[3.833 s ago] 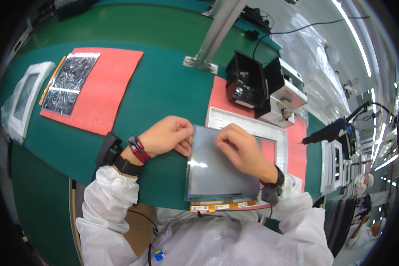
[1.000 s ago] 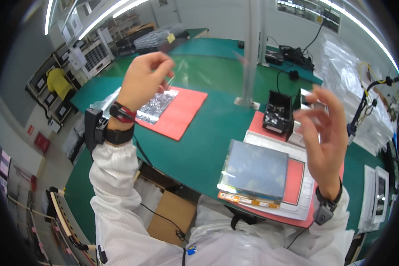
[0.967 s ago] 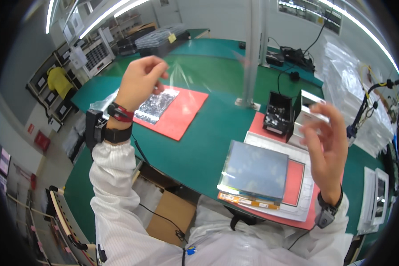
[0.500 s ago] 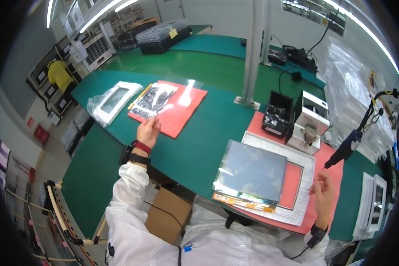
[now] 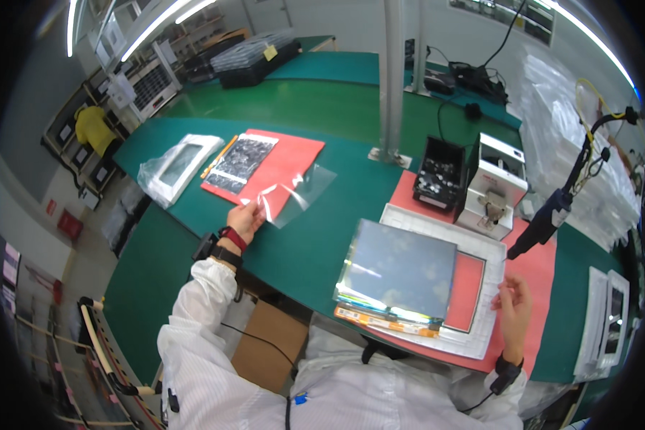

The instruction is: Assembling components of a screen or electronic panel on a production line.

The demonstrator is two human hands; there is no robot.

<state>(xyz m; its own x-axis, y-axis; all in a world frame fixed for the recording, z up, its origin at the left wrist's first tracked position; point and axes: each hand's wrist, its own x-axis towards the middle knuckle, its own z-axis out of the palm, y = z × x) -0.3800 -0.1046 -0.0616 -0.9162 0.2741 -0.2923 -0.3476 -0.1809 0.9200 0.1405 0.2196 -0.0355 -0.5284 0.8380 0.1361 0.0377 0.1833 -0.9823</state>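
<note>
A sheet of clear plastic film (image 5: pixel 309 195) is pinched by a corner in my left hand (image 5: pixel 246 221). It spreads to the right over the edge of a red mat (image 5: pixel 283 161). On that mat lies a dark, shiny panel (image 5: pixel 245 159) with an orange strip along its left side. My right hand (image 5: pixel 513 312) hovers at the right border of a white frame (image 5: pixel 480 330), thumb and fingers drawn together; whatever they hold, if anything, is too small to make out. A stack of grey display panels (image 5: pixel 401 269) with orange strips at its near edge covers the frame's left part.
Just above my right hand hangs a black electric screwdriver (image 5: pixel 541 228). Beyond the frame stand a black bin of small parts (image 5: pixel 437 175) and a white box-shaped device (image 5: pixel 496 193). A metal post (image 5: pixel 392 93) rises from the table. A bagged white frame (image 5: pixel 183 172) lies far left.
My left hand has drawn the film nearer, off the dark panel, and it now hangs bent from my fingers. My right hand has shifted slightly left. The whole view has turned a little.
</note>
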